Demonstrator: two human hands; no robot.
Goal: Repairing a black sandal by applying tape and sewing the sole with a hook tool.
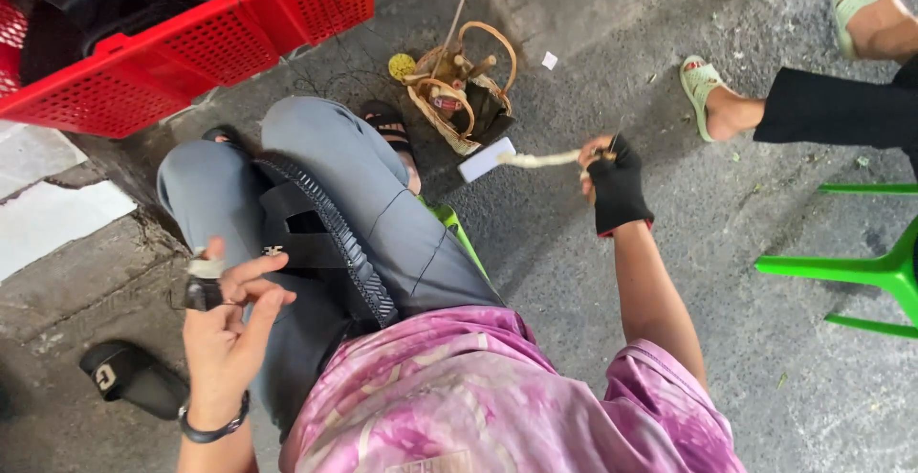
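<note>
Left hand [225,325] pinches a small dark tool [203,291], near left | right hand [612,181], black-gloved, grips a pale peeled stalk [535,158] held out over the pavement, right of the woven basket [464,90] | risk: loose grip likely drops the stalk | tool's kind unclear; red crate [191,43] cut off.

Bare concrete lies open to you around your right hand [612,178], toward the bottom right. Ahead of it a woven basket [461,90] of oddments blocks the ground, a white card [486,159] just beside it. Another person's sandalled foot [712,98] and a green plastic stool [865,267] hem your right side. Your own knees [316,162] fill the middle. A red crate [191,47] closes the upper left; a black slipper [129,373] sits below your left hand [228,325].
</note>
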